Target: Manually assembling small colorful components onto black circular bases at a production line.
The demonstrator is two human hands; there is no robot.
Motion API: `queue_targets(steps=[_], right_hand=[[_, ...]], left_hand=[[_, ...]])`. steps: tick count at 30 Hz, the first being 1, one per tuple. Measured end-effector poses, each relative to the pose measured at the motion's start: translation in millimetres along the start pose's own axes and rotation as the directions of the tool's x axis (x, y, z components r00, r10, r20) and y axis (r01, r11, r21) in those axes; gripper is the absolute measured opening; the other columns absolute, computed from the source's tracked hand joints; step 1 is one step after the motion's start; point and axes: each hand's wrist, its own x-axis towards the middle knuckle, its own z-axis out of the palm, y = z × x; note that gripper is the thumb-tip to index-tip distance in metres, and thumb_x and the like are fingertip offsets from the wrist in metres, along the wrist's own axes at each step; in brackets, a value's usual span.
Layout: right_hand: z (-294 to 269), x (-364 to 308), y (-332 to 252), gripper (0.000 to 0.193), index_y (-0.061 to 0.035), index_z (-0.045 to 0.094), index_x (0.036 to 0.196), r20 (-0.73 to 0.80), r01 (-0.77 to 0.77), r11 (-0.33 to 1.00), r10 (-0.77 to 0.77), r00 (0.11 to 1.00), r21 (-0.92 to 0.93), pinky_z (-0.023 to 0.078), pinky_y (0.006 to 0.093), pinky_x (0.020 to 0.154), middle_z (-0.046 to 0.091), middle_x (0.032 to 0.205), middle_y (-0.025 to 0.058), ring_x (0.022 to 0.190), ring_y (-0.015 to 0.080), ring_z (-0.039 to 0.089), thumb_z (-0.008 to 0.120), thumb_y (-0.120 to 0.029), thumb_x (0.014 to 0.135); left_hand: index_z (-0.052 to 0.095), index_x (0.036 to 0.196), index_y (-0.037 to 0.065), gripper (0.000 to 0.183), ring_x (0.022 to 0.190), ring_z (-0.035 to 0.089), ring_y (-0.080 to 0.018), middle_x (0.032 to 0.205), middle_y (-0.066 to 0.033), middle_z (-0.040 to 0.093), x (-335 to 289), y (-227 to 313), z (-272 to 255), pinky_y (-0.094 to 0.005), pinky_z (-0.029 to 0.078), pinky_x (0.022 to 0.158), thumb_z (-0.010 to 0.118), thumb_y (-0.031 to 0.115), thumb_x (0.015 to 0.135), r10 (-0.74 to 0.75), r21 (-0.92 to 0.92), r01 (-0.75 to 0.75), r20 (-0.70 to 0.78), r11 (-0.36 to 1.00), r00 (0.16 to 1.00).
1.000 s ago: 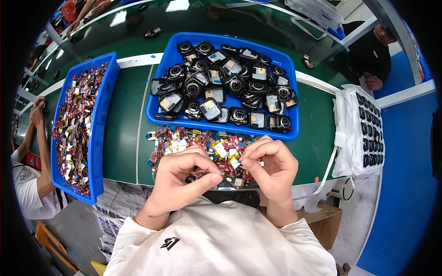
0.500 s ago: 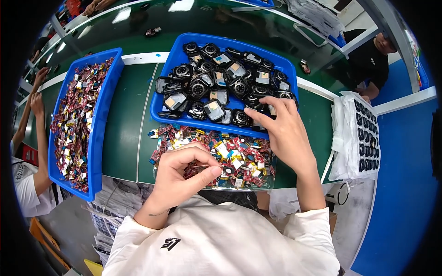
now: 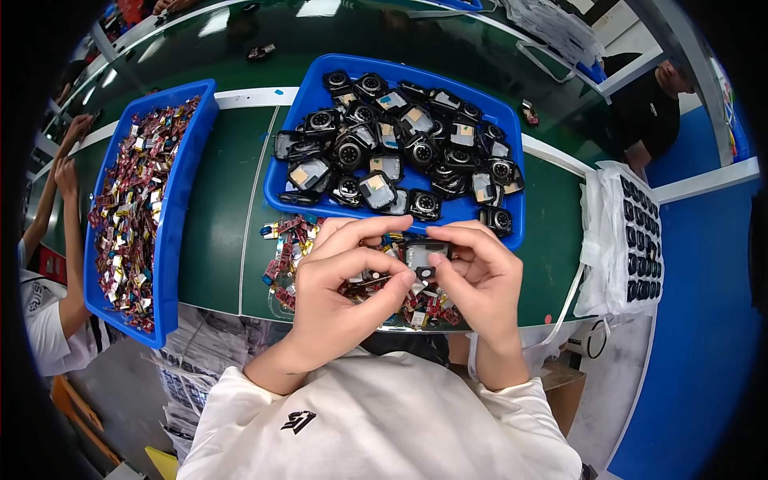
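In front of my chest, my right hand point(image 3: 486, 292) grips a black smartwatch case point(image 3: 422, 254) between thumb and fingers, its pale open inside facing up. My left hand point(image 3: 340, 292) is closed in a pinch at the left edge of the case; whatever its fingertips hold is too small to make out. Beneath both hands lies a pile of small red circuit boards with silver and yellow parts point(image 3: 284, 268), partly hidden by them. Just beyond, a blue tray point(image 3: 464, 210) is heaped with black watch cases point(image 3: 350, 152), some showing round sensor backs, others their insides.
To the left stands a long blue bin point(image 3: 166, 280) full of similar red board pieces. At the right, a white-wrapped stack point(image 3: 596, 240) bears rows of black watch parts. A white rail point(image 3: 552, 152) crosses behind the tray. Other people sit at the far left and far right.
My right hand has come back from the blue tray with a watch case and now holds it beside my left hand. The left hand has shifted slightly right and up, still pinched.
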Motion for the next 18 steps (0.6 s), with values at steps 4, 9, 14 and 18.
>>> queue_targets(steps=[4,9,14,18], right_hand=[[13.3,-9.1,0.4,0.030,0.0034,0.065,0.112,0.023,-0.108,0.976,0.106,0.994,0.188,0.054,0.0210,0.071,0.063,0.104,0.0077,0.084,0.0074,0.060,0.063,0.010,0.083],[16.4,-12.4,2.5,0.030,0.0039,0.064,0.114,0.011,-0.110,0.975,0.110,0.994,0.194,0.054,0.0213,0.070,0.065,0.103,0.0069,0.083,0.0067,0.060,0.064,0.008,0.084],[17.2,-13.2,1.2,0.029,0.0035,0.064,0.113,-0.011,-0.074,0.986,0.076,0.997,0.149,0.054,0.0223,0.070,0.066,0.102,0.0083,0.083,0.0083,0.062,0.065,0.005,0.085],[17.9,-14.6,4.0,0.027,0.0017,0.066,0.112,-0.041,0.005,0.999,-0.004,0.999,0.036,0.055,0.0236,0.068,0.068,0.099,0.0111,0.081,0.0108,0.065,0.066,0.002,0.085]], left_hand=[[0.071,0.078,0.005,0.009,0.097,0.055,-0.0229,0.116,-0.0102,0.067,1.6,-1.9,1.3,-0.0332,0.043,0.087,0.074,0.004,0.069,0.009,0.092,-0.007,-0.023,0.996,1.000],[0.072,0.078,0.005,0.009,0.095,0.056,-0.0228,0.115,-0.0102,0.068,-0.9,-6.6,3.4,-0.0338,0.044,0.087,0.074,0.004,0.070,-0.006,0.103,0.010,-0.045,0.995,0.999],[0.072,0.079,0.004,0.008,0.095,0.056,-0.0220,0.113,-0.0105,0.069,-0.4,-5.6,6.0,-0.0333,0.044,0.086,0.073,0.004,0.071,-0.037,0.089,0.042,-0.062,0.995,0.997],[0.072,0.079,0.004,0.007,0.094,0.056,-0.0217,0.112,-0.0107,0.069,-1.3,-6.4,7.5,-0.0331,0.045,0.085,0.073,0.003,0.071,-0.045,0.080,0.051,-0.072,0.995,0.996]])
